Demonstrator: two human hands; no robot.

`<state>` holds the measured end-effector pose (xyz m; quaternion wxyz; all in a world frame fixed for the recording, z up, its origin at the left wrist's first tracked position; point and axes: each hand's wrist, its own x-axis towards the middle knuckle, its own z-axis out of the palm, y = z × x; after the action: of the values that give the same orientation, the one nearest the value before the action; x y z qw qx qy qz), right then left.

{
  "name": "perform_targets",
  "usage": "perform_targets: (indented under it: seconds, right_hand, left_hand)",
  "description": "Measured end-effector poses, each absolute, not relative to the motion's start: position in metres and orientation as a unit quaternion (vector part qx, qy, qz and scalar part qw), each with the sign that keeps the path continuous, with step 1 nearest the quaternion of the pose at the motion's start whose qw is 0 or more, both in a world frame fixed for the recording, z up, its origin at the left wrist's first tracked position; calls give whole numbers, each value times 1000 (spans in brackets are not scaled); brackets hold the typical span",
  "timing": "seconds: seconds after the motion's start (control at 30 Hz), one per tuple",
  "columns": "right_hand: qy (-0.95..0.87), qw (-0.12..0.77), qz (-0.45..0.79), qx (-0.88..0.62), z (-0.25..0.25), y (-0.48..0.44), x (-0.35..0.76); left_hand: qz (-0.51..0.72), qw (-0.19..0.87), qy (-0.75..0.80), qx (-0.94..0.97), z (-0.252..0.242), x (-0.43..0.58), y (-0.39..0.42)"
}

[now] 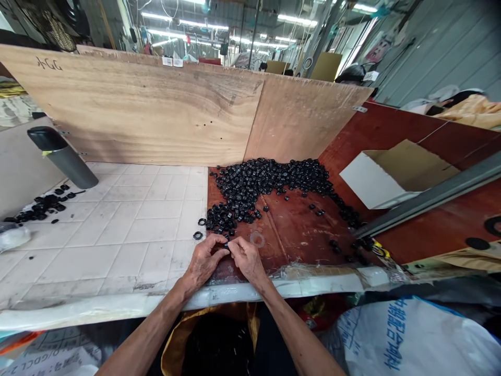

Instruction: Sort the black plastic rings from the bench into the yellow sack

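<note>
Close to the table's front edge, my left hand (203, 258) and my right hand (246, 257) meet fingertip to fingertip. Both pinch one small black plastic part (226, 244), mostly covered by the fingers. Just beyond them a heap of small black ring-shaped parts (258, 183) spreads over the red-brown board (289, 230). One loose black ring (198, 235) lies left of the heap on the white tiled surface (152, 230), with a second one right behind it. A pale ring mark (257, 239) shows on the board beside my right hand.
A wooden panel (156, 109) closes off the back. At left stand a dark bottle (68, 159) and scattered black pieces (43, 206). On the right are an open white box (376, 183) and a slanting metal bar (430, 193). Below the edge hangs an orange-brown bag (172, 344) holding dark pieces.
</note>
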<state>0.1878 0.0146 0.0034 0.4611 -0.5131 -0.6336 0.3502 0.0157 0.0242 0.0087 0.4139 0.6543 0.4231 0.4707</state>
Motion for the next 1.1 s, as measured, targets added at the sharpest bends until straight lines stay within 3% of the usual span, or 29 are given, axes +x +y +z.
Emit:
perform_targets:
  seconds: [0.13, 0.37, 0.67, 0.9, 1.1]
  right_hand:
    - [-658, 471, 250, -533, 5, 14, 185]
    - [-635, 486, 367, -476, 7, 6, 188]
    - [-641, 497, 344, -474, 13, -4, 188]
    - [-483, 476, 479, -558, 19, -29, 165]
    - [-485, 387, 507, -598, -15, -22, 168]
  left_hand:
    - [471, 423, 406, 659, 9, 17, 24]
    - [474, 496, 411, 601, 7, 19, 24]
    - [467, 560, 393, 560, 9, 16, 22]
    - [445, 351, 373, 734, 24, 6, -9]
    - [492, 229, 324, 775, -13, 6, -22]
